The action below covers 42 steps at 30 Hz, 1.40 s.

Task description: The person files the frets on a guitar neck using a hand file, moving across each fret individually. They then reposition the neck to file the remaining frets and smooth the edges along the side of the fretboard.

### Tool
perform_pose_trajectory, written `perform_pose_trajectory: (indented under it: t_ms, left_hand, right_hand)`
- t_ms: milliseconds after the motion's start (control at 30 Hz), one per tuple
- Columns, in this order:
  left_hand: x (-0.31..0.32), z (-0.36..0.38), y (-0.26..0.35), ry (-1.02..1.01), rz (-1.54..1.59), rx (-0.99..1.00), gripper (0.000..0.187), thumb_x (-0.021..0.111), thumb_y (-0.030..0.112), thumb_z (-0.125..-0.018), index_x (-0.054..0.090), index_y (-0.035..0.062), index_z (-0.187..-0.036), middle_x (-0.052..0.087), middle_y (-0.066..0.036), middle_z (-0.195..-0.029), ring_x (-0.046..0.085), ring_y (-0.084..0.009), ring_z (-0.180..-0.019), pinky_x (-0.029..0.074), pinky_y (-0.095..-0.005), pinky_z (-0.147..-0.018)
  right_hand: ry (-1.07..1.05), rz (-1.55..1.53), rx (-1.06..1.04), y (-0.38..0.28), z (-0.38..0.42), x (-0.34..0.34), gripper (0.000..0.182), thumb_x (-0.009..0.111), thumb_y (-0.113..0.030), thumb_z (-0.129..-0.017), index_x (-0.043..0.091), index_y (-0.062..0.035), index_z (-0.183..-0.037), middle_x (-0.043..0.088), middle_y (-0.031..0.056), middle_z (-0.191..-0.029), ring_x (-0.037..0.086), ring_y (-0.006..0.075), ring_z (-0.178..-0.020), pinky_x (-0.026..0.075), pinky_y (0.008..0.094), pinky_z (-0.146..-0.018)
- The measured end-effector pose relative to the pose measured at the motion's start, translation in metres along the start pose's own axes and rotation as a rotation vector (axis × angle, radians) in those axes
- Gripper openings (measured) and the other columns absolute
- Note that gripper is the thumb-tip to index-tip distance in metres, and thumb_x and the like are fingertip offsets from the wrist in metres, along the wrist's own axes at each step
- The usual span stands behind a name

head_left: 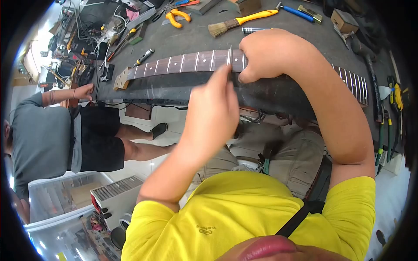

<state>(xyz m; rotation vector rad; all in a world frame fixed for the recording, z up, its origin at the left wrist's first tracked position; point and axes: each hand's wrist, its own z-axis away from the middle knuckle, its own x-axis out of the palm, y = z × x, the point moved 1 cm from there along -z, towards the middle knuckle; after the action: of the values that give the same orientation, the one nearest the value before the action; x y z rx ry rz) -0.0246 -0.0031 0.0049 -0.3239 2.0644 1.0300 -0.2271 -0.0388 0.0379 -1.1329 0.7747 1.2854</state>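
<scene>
A guitar neck with a dark fretboard point(183, 63) lies lengthwise along the front edge of a dark workbench point(191, 37). My right hand point(270, 54) presses down on the neck near its middle, fingers curled over the front edge. My left hand point(213, 108) is raised just in front of the neck and pinches a thin metal strip point(229, 58). The strip stands upright across the fretboard beside my right hand. The fretboard's right end point(355, 85) shows past my right forearm.
On the bench lie a yellow-handled brush point(244, 21), orange pliers point(178, 16), a screwdriver point(143, 56), a blue-handled tool point(296, 12) and a wooden block point(344, 19). Another person point(43, 135) stands at left, a hand point(85, 91) on the bench. Plastic bins point(65, 195) sit lower left.
</scene>
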Motion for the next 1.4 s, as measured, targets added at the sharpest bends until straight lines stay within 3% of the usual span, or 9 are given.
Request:
perform_pose_trajectory:
  t_ms: [67, 433, 667, 733, 1000, 1067, 1200, 1300, 1400]
  left_hand:
    - [0.006, -0.022, -0.006, 0.011, -0.004, -0.032, 0.031, 0.063, -0.001, -0.104, 0.071, -0.0060, -0.133, 0.067, -0.022, -0.070, 0.067, -0.0331, -0.056, 0.053, -0.0398, -0.061]
    - [-0.025, 0.060, -0.001, -0.008, 0.078, -0.130, 0.041, 0.063, -0.003, -0.106, 0.067, -0.0020, -0.147, 0.068, -0.005, -0.070, 0.063, -0.0098, -0.060, 0.050, -0.0288, -0.060]
    - [-0.020, 0.042, 0.008, 0.035, -0.021, -0.085, 0.039, 0.067, -0.001, -0.103, 0.070, -0.0004, -0.142, 0.069, -0.013, -0.071, 0.064, -0.0204, -0.055, 0.050, -0.0330, -0.057]
    - [-0.021, 0.039, 0.013, -0.021, -0.086, -0.066, 0.039, 0.069, 0.000, -0.099, 0.068, -0.0031, -0.138, 0.074, -0.023, -0.081, 0.073, -0.0401, -0.065, 0.057, -0.0474, -0.062]
    - [-0.001, 0.020, 0.023, -0.079, -0.069, -0.083, 0.038, 0.071, 0.002, -0.096, 0.070, -0.0028, -0.134, 0.075, -0.025, -0.083, 0.076, -0.0436, -0.078, 0.060, -0.0525, -0.070]
    - [0.009, 0.010, 0.010, 0.045, -0.019, 0.024, 0.036, 0.073, 0.000, -0.097, 0.074, 0.0020, -0.133, 0.068, -0.018, -0.072, 0.065, -0.0305, -0.056, 0.051, -0.0395, -0.058]
    - [0.008, 0.021, 0.011, 0.031, 0.043, -0.026, 0.036, 0.072, 0.000, -0.098, 0.074, 0.0012, -0.134, 0.068, -0.018, -0.072, 0.066, -0.0316, -0.057, 0.051, -0.0397, -0.059]
    - [-0.001, 0.041, 0.013, 0.016, 0.000, -0.003, 0.036, 0.070, 0.000, -0.099, 0.073, 0.0000, -0.135, 0.069, -0.019, -0.073, 0.067, -0.0336, -0.059, 0.052, -0.0400, -0.060]
    - [0.000, 0.015, 0.008, -0.008, -0.035, 0.060, 0.034, 0.071, 0.000, -0.097, 0.072, -0.0019, -0.130, 0.074, -0.027, -0.085, 0.073, -0.0493, -0.078, 0.058, -0.0547, -0.069]
  right_hand:
    - [0.029, 0.050, 0.002, 0.000, 0.002, -0.001, 0.048, 0.076, -0.046, -0.085, 0.085, -0.0026, -0.104, 0.083, 0.0168, -0.099, 0.080, 0.0332, -0.092, 0.064, 0.0469, -0.087]
    - [0.031, 0.030, 0.004, 0.001, -0.001, 0.001, 0.058, 0.083, -0.048, -0.079, 0.081, 0.0019, -0.108, 0.081, 0.0219, -0.101, 0.079, 0.0386, -0.097, 0.063, 0.0480, -0.089]
    - [-0.062, 0.006, 0.030, 0.015, 0.008, -0.017, 0.073, 0.091, -0.059, -0.074, 0.081, 0.0045, -0.109, 0.082, 0.0218, -0.095, 0.080, 0.0363, -0.091, 0.062, 0.0456, -0.083]
    - [-0.080, -0.004, 0.036, 0.022, 0.011, -0.020, 0.074, 0.093, -0.059, -0.072, 0.082, 0.0047, -0.108, 0.082, 0.0219, -0.096, 0.080, 0.0366, -0.091, 0.063, 0.0456, -0.083]
    - [-0.114, 0.015, 0.086, 0.022, 0.011, -0.014, 0.075, 0.094, -0.058, -0.068, 0.083, 0.0051, -0.107, 0.083, 0.0229, -0.098, 0.081, 0.0377, -0.092, 0.064, 0.0456, -0.084]
    - [-0.150, 0.026, 0.094, 0.020, 0.008, -0.013, 0.077, 0.094, -0.058, -0.068, 0.082, 0.0065, -0.108, 0.082, 0.0237, -0.098, 0.081, 0.0374, -0.092, 0.064, 0.0465, -0.084]
    - [-0.108, 0.093, 0.075, 0.018, 0.009, -0.012, 0.063, 0.090, -0.053, -0.075, 0.087, -0.0005, -0.110, 0.084, 0.0192, -0.101, 0.083, 0.0317, -0.086, 0.066, 0.0449, -0.077]
    - [-0.055, 0.098, 0.091, 0.019, 0.012, -0.013, 0.053, 0.085, -0.044, -0.076, 0.087, -0.0010, -0.107, 0.084, 0.0196, -0.101, 0.082, 0.0321, -0.087, 0.066, 0.0453, -0.079]
    - [-0.058, 0.094, 0.068, 0.015, 0.009, -0.011, 0.049, 0.083, -0.040, -0.076, 0.087, -0.0016, -0.106, 0.084, 0.0181, -0.101, 0.081, 0.0327, -0.089, 0.065, 0.0469, -0.082]
